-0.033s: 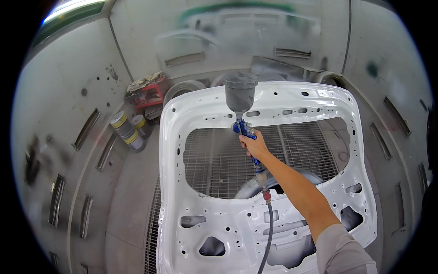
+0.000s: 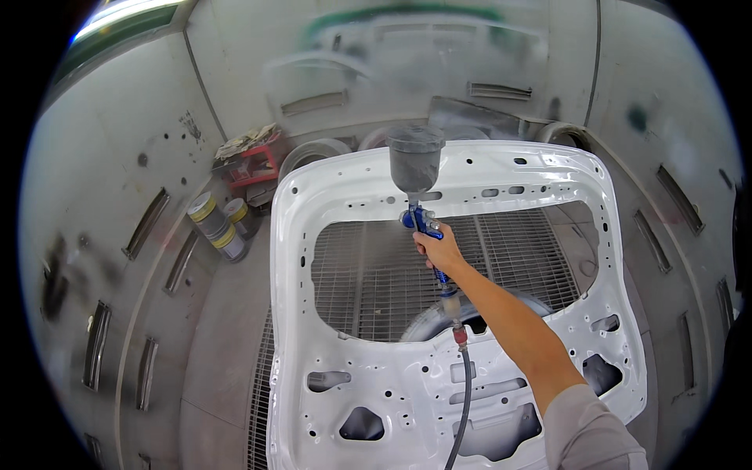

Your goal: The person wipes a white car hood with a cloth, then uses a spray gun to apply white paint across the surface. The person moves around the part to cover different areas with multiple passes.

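Note:
My right hand (image 2: 440, 249) grips a blue spray gun (image 2: 423, 223) by its handle, fingers wrapped round it. A dark grey paint cup (image 2: 414, 163) stands upright on top of the gun. From the handle's lower end, past a red coupling (image 2: 460, 337), a grey air hose (image 2: 466, 399) runs down out of the picture. The gun is held over the window opening of a glossy white car tailgate panel (image 2: 376, 368), near the opening's upper edge. A faint haze hangs to the left of the gun. My left hand does not show.
A metal floor grating (image 2: 376, 266) shows through the opening, with a tire (image 2: 427, 317) beneath. At left stand several cans (image 2: 211, 215) and a red bin (image 2: 257, 166) with papers on top. More tires (image 2: 313, 153) lie behind the panel. Paint-spotted walls (image 2: 102, 157) surround it.
The gun and my right hand have shifted very slightly to the right against the panel. The whole view has moved a little; the grip is the same.

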Motion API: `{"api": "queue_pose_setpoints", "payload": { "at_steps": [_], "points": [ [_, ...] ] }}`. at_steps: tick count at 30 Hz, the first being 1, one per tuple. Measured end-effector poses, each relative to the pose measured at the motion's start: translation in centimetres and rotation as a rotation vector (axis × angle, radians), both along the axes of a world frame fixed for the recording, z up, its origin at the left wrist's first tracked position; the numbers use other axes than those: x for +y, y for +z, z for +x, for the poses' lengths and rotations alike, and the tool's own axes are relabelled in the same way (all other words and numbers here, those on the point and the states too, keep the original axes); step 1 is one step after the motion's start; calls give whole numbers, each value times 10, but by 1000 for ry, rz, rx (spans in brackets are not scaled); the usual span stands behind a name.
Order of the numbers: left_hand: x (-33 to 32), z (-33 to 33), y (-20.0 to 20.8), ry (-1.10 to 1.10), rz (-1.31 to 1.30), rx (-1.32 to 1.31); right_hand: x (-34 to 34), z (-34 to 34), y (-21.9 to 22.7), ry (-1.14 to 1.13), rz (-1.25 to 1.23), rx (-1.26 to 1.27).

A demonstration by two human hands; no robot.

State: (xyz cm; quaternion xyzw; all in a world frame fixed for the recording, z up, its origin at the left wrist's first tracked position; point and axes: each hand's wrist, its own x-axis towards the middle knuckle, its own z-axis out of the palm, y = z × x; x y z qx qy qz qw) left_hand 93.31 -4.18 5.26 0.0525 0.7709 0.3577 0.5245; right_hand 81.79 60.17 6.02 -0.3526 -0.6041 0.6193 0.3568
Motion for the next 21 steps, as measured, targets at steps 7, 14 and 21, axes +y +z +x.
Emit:
{"api": "queue_pose_setpoints", "payload": {
  "at_steps": [7,14,21],
  "points": [
    [36,8,9,-82,42,-20,47,86,-2,-72,-30,-36],
    [77,20,10,-183,90,-59,82,168,2,-184,-7,-44],
    [114,41,12,-253,117,-88,124,262,11,-347,49,-101]
  ]
}}
